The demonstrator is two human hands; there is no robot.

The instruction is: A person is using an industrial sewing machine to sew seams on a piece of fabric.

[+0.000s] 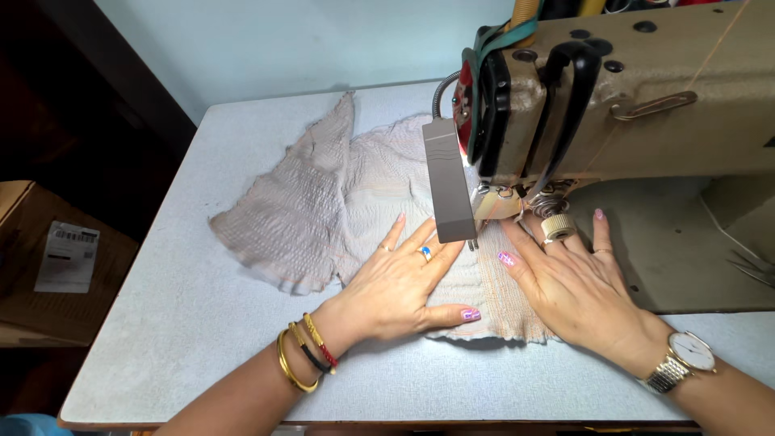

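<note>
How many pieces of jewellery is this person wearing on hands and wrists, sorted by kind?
Rings on the left hand: 2 (one with a blue stone, one plain band)
Rings on the right hand: 2 (a wide band, a thin one)
Bangles and cords on the left wrist: 3
Wristwatch: 1
Total: 8

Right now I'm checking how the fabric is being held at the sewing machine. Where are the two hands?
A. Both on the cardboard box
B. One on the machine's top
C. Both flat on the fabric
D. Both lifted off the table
C: the left hand and right hand lie palm-down on the grey shirred fabric, either side of the sewing machine needle area.
</note>
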